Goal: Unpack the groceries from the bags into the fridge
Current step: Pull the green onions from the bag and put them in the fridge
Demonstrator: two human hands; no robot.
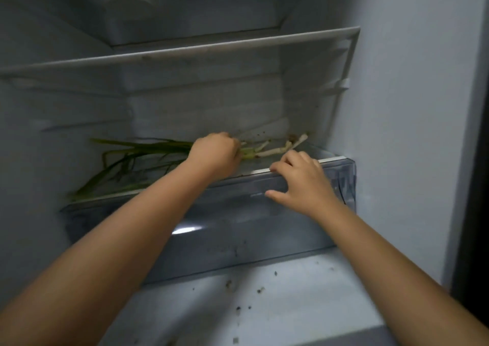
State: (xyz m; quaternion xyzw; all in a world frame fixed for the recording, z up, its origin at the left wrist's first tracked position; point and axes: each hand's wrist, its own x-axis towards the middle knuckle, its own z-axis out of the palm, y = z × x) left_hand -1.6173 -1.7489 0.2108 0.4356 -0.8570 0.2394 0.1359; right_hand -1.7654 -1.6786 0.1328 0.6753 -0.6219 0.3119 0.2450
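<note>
One bunch of spring onions [148, 157] lies across the lower shelf [264, 169] of the fridge [397, 107], green leaves fanned out to the left and pale root ends pointing right toward the back corner. I see my left hand [215, 151] closed in a fist around the stalks, about where the green turns white, fingers clamped on them. My right hand [301, 184] rests just beside it on the front edge of that shelf: its fingers are spread and bent over the white rim, thumb stretched out along the clear face below, holding nothing. Beneath the shelf sits a smoky transparent drawer [238, 239], its front catching a patch of light. Dark crumbs and bits of soil speckle the white ledge [291, 292] below the drawer. Above, a white-rimmed glass shelf [185, 50] spans the compartment, tilted in my wide view
</note>
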